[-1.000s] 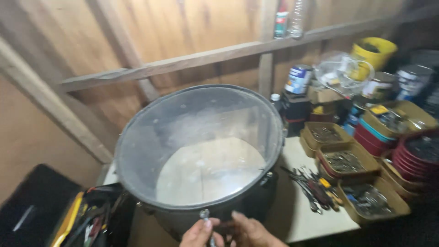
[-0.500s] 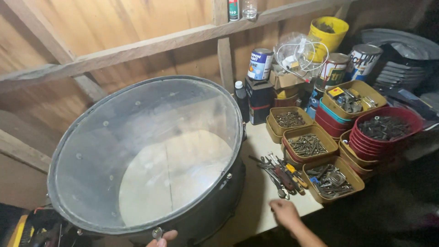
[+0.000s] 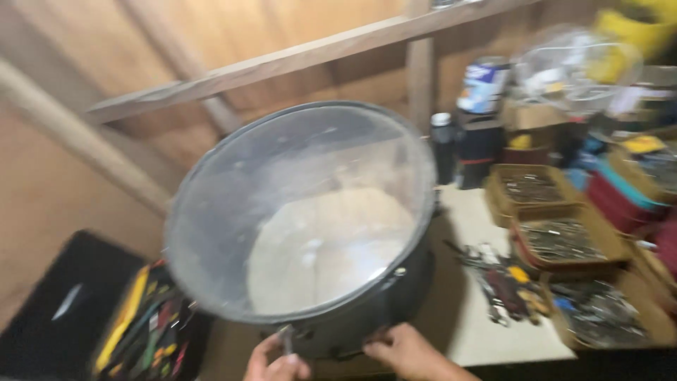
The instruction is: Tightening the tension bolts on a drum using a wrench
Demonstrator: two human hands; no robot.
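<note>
A large black drum [image 3: 367,310] with a clear drumhead [image 3: 303,212] stands on a pale workbench [image 3: 486,331], tilted toward me. At the drum's near rim my left hand [image 3: 276,364] pinches a small metal key or lug [image 3: 286,340]. My right hand [image 3: 402,349] rests with its fingers against the lower shell of the drum. The frame is motion-blurred.
An open black case with yellow-handled tools [image 3: 141,331] lies at the lower left. Loose tools [image 3: 501,279] lie on the bench right of the drum. Brown trays of metal parts [image 3: 557,240], stacked red bowls [image 3: 620,197], cans and bottles [image 3: 483,88] crowd the right. A wooden wall stands behind.
My right hand has come back from the bench edge to the drum shell. My left hand has risen onto the lug. The view has swung right and closer.
</note>
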